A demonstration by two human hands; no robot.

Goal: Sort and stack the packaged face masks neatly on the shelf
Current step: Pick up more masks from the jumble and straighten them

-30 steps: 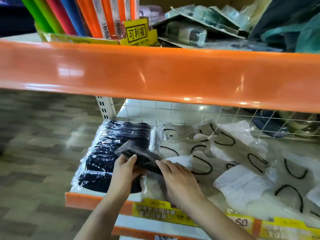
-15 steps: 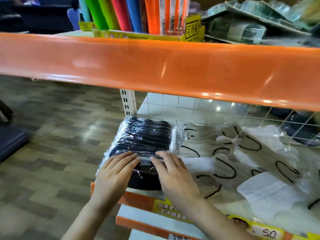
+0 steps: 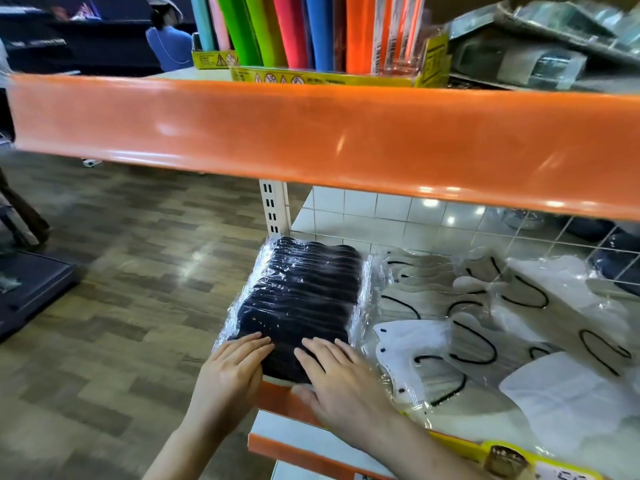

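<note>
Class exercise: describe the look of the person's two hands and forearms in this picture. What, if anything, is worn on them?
Both the left hand and the right hand are bare: no gloves, rings, watch or bracelet show. The forearms are bare too, with no sleeve visible down to the frame's bottom edge. The fingernails look short and unpainted.

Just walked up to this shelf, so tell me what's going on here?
A person is tidying packaged face masks on a store shelf with an orange front edge. Both the left hand and the right hand lie flat, fingers straight, on the front of a row of black masks in clear plastic wrap at the shelf's left end. To the right, white masks with black ear loops in clear bags lie loose and unsorted.
</note>
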